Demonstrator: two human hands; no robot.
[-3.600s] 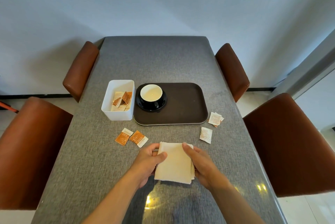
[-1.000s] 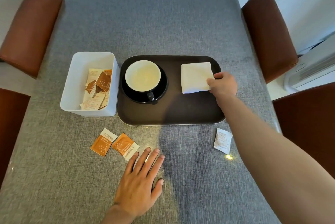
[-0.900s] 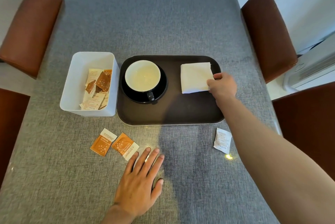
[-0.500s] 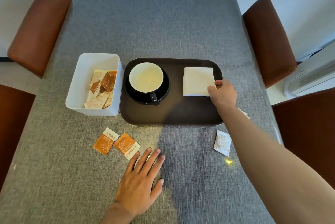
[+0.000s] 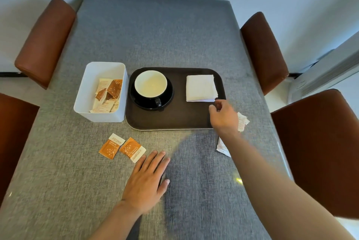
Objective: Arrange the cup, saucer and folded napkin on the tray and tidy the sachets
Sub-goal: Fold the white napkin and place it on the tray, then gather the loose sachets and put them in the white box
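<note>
A dark brown tray (image 5: 175, 121) sits near the middle of the grey surface (image 5: 155, 31). On the tray's left half a black saucer (image 5: 169, 96) carries a cup (image 5: 151, 83) with a pale inside, its handle pointing to the near edge. On the tray's right half, toward its far right corner, lies the folded white napkin (image 5: 201, 88), flat and square to the tray's edges. The right hand (image 5: 223, 116) hovers over the tray's near right corner, just beside the napkin's near right corner, fingers loosely curled and gripping nothing. The left hand (image 5: 145, 181) lies flat on the surface toward its near edge, palm down, fingers spread and empty. Just beside its fingertips two orange sachets (image 5: 122, 147) lie side by side on the surface. A white box (image 5: 85, 92) stands touching the tray's left edge and holds a loose pile of sachets. By the surface's right edge, one white sachet (image 5: 241, 121) shows behind the right hand, and another (image 5: 222, 147) lies partly hidden under the right forearm. Brown chairs (image 5: 320, 142) stand along both long edges.
</note>
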